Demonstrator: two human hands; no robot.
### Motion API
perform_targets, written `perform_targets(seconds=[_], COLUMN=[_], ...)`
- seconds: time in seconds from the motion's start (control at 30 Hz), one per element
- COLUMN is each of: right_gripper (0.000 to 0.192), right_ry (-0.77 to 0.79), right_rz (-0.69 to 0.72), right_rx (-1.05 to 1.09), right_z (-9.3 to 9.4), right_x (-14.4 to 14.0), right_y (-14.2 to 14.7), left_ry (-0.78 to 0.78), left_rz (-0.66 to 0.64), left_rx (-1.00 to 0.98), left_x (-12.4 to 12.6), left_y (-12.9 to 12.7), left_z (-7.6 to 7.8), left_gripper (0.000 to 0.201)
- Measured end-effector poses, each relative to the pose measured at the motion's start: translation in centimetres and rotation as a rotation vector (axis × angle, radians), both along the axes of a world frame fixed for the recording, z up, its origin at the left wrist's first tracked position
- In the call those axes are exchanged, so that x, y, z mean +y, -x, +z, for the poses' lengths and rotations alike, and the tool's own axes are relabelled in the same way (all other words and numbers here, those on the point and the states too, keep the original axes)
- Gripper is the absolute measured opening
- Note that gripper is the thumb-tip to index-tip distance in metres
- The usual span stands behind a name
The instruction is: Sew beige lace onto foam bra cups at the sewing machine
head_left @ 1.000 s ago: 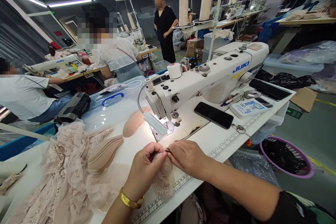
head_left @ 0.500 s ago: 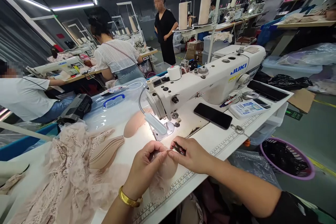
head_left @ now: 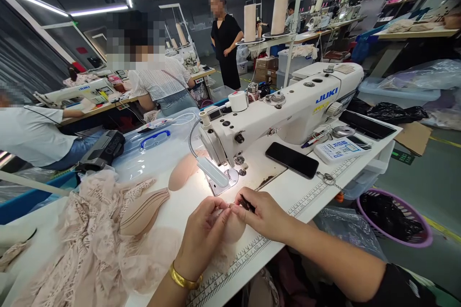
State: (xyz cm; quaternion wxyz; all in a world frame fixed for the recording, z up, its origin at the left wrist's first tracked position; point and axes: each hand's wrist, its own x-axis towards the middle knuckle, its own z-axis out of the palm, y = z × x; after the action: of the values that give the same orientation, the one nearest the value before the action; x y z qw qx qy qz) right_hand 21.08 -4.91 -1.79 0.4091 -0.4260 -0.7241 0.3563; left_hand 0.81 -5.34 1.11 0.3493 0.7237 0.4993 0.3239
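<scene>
A white JUKI sewing machine [head_left: 288, 105] is sitting just past the grip, its lamp [head_left: 212, 171] glowing right above it. A black phone [head_left: 292, 159] is lying off to the right, a lace heap [head_left: 90, 240] is piling up left, and 2 thread cones [head_left: 264, 15] are standing far behind.

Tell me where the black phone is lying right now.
In the head view the black phone lies flat, screen up, on the white sewing table, right of centre, just in front of the sewing machine and beyond the right hand.
</scene>
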Motion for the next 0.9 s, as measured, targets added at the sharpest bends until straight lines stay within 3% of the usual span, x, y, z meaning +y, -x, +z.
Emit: perform_targets(seconds=[0.27,0.63,0.9], right_gripper=[0.014,0.015,0.020], right_ry=[-0.264,-0.377,-0.580], right_rz=[-0.041,-0.101,-0.187], right_rx=[-0.249,-0.302,-0.412], right_z=[-0.4,-1.1,-1.7], right_x=[-0.5,-0.3,-0.1], right_y=[0.2,0.7,1.4], left_ry=[0.003,0.041,0.084], left_rz=[0.099,0.128,0.130], left_rx=[0.014,0.003,-0.023], left_x=[0.1,0.1,0.1], left_y=[0.0,-0.2,-0.5], left_z=[0.4,0.6,0.7], left_gripper=[0.020,0.023,0.024])
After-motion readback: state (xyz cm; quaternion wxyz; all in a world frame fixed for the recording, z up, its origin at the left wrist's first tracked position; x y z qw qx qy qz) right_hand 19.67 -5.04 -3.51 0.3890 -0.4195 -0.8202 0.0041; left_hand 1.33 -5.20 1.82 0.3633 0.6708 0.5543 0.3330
